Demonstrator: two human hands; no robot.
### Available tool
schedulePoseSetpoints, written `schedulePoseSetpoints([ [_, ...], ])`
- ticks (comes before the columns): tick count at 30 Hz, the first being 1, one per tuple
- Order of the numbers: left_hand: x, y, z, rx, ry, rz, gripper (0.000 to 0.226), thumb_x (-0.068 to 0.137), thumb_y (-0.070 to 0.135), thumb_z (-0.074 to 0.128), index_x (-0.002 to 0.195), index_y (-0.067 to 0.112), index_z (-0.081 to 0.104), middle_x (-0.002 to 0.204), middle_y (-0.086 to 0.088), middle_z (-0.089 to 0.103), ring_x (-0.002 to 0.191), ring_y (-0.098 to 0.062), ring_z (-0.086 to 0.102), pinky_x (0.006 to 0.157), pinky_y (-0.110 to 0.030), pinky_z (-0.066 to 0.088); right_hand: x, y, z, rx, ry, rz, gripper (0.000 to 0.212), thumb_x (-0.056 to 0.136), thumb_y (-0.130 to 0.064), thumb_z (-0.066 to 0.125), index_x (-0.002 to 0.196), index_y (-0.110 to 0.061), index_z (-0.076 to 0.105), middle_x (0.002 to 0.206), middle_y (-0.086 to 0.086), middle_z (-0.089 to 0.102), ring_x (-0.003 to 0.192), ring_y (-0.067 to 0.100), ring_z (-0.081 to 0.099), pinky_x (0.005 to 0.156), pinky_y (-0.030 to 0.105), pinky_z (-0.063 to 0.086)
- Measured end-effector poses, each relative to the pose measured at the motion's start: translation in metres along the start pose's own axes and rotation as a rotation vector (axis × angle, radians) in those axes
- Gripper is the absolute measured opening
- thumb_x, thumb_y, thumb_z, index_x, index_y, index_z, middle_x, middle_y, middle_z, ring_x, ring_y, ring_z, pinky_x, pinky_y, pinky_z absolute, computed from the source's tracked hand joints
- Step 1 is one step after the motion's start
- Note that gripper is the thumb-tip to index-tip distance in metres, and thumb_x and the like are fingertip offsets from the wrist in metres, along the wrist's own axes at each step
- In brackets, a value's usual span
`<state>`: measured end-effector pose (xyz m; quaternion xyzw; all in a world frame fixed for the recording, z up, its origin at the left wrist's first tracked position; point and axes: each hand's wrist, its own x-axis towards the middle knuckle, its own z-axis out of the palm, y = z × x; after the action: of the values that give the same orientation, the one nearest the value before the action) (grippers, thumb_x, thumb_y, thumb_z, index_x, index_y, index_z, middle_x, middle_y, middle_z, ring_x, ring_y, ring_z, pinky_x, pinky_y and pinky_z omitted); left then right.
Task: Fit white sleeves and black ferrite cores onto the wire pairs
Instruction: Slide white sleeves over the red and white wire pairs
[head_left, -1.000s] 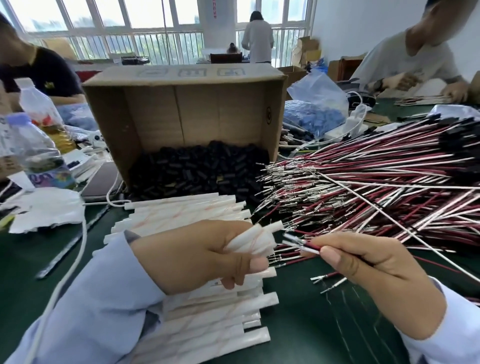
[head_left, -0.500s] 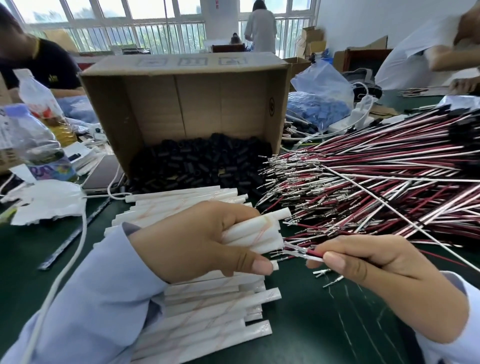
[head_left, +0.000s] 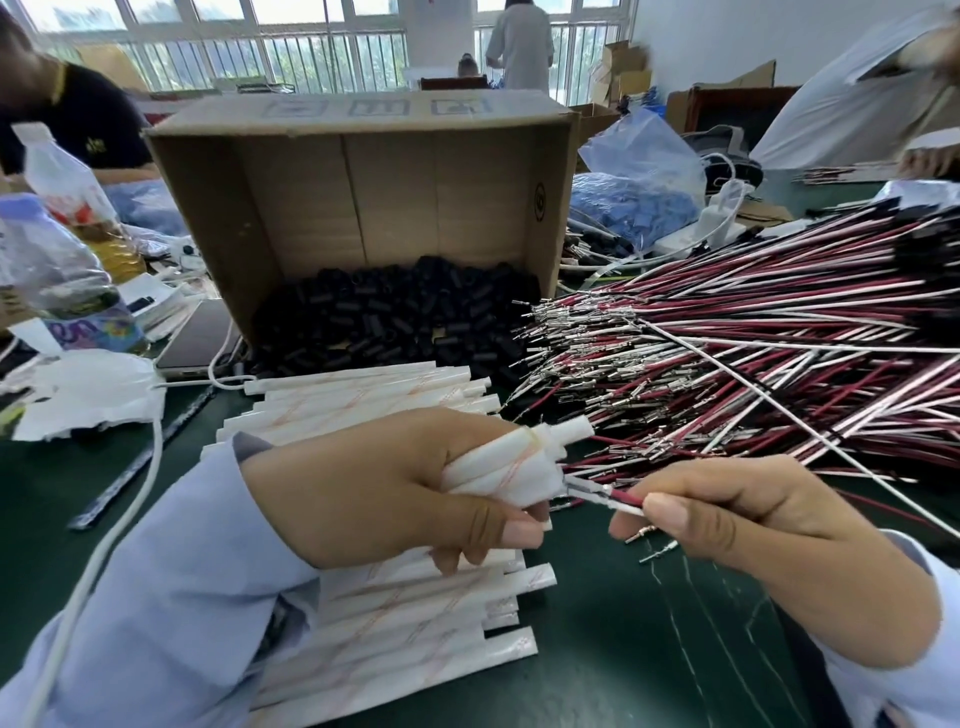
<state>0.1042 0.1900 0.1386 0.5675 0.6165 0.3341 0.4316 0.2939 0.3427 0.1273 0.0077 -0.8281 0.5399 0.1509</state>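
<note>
White sleeves (head_left: 498, 470), gripped in left hand (head_left: 374, 483), meet wire pair (head_left: 615, 497) pinched by right hand (head_left: 753, 530); insertion unclear.

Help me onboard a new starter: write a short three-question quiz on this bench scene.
1. True or false: the left hand grips several white sleeves.
2. Fill in: the right hand pinches a wire pair, its metal tips pointing at the end of a white ____.
3. The black cores are heaped: A in the cardboard box; B in the left hand; C in the right hand.
Key: 1 true; 2 sleeve; 3 A.
</note>
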Motion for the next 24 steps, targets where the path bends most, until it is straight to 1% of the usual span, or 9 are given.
schedulePoseSetpoints([
  [1,-0.001,0.001,0.001,0.018,0.028,0.004,0.015,0.078,0.020,0.070,0.089,0.010,0.066,0.068,0.010,0.062,0.060,-0.003,0.057,0.054,-0.016,0.047,-0.007,0.015,0.007,0.028,0.107,0.108,0.024,0.074,-0.042,0.060,0.080,-0.027,0.078,0.064,0.019,0.058,0.055,0.010,0.042,0.054,0.015,0.035],
  [4,-0.001,0.002,0.000,0.110,0.129,-0.017,0.010,0.079,0.019,0.070,0.084,0.012,0.065,0.066,0.011,0.059,0.057,-0.003,0.055,0.056,-0.017,0.046,-0.016,0.026,0.010,-0.022,0.123,0.091,0.024,0.079,-0.046,0.060,0.080,-0.029,0.078,0.068,0.021,0.060,0.060,0.029,0.047,0.056,0.025,0.040],
  [7,-0.001,0.004,0.000,0.131,0.130,-0.051,0.012,0.076,0.026,0.068,0.080,0.014,0.064,0.066,0.007,0.058,0.061,-0.010,0.054,0.060,-0.024,0.047,-0.013,0.029,0.010,-0.028,0.107,0.127,0.026,0.081,-0.050,0.061,0.083,-0.029,0.077,0.073,0.019,0.064,0.067,0.035,0.052,0.059,0.032,0.043],
  [11,-0.002,0.006,0.002,0.098,0.119,0.017,0.014,0.075,0.040,0.060,0.063,0.034,0.059,0.059,0.018,0.056,0.057,0.004,0.052,0.058,-0.009,0.041,-0.013,0.024,0.011,0.006,0.103,0.096,0.024,0.075,-0.043,0.060,0.079,-0.027,0.078,0.070,0.017,0.064,0.059,0.025,0.048,0.057,0.020,0.040],
  [14,-0.002,0.004,-0.004,0.113,0.067,0.016,0.019,0.086,0.039,0.062,0.067,0.033,0.060,0.061,0.008,0.061,0.060,-0.006,0.057,0.062,-0.015,0.044,-0.012,0.021,0.011,0.070,0.113,0.111,0.023,0.077,-0.032,0.060,0.081,-0.018,0.078,0.053,0.000,0.056,0.050,-0.002,0.044,0.052,0.007,0.035],
  [17,-0.004,0.003,-0.010,0.109,0.080,0.007,0.022,0.085,0.036,0.063,0.080,0.015,0.060,0.071,0.000,0.070,0.069,-0.013,0.066,0.069,-0.021,0.049,-0.013,0.022,0.009,0.091,0.113,0.113,0.021,0.079,-0.023,0.058,0.082,-0.015,0.077,0.046,-0.011,0.049,0.045,-0.003,0.042,0.048,0.003,0.032],
  [19,-0.007,0.003,-0.012,0.074,0.040,-0.004,0.024,0.086,0.030,0.063,0.085,0.005,0.061,0.078,0.000,0.071,0.069,-0.017,0.068,0.072,-0.021,0.050,-0.011,0.021,0.012,0.087,0.100,0.108,0.021,0.079,-0.025,0.059,0.081,-0.015,0.077,0.048,-0.009,0.051,0.045,-0.002,0.041,0.048,0.004,0.032],
  [21,-0.008,0.003,-0.011,0.051,-0.015,-0.025,0.023,0.087,0.028,0.062,0.086,0.006,0.063,0.084,-0.004,0.072,0.064,-0.017,0.066,0.072,-0.025,0.053,-0.011,0.023,0.015,0.091,0.109,0.108,0.023,0.076,-0.033,0.061,0.080,-0.018,0.078,0.052,-0.001,0.052,0.048,-0.001,0.039,0.049,0.008,0.033],
  [24,-0.007,0.004,-0.010,-0.022,-0.017,0.003,0.014,0.084,0.022,0.066,0.078,0.011,0.060,0.074,-0.005,0.069,0.058,-0.015,0.060,0.064,-0.024,0.051,-0.010,0.024,0.018,0.105,0.135,0.114,0.025,0.075,-0.036,0.060,0.081,-0.020,0.078,0.052,0.001,0.050,0.048,0.000,0.038,0.049,0.009,0.032],
])
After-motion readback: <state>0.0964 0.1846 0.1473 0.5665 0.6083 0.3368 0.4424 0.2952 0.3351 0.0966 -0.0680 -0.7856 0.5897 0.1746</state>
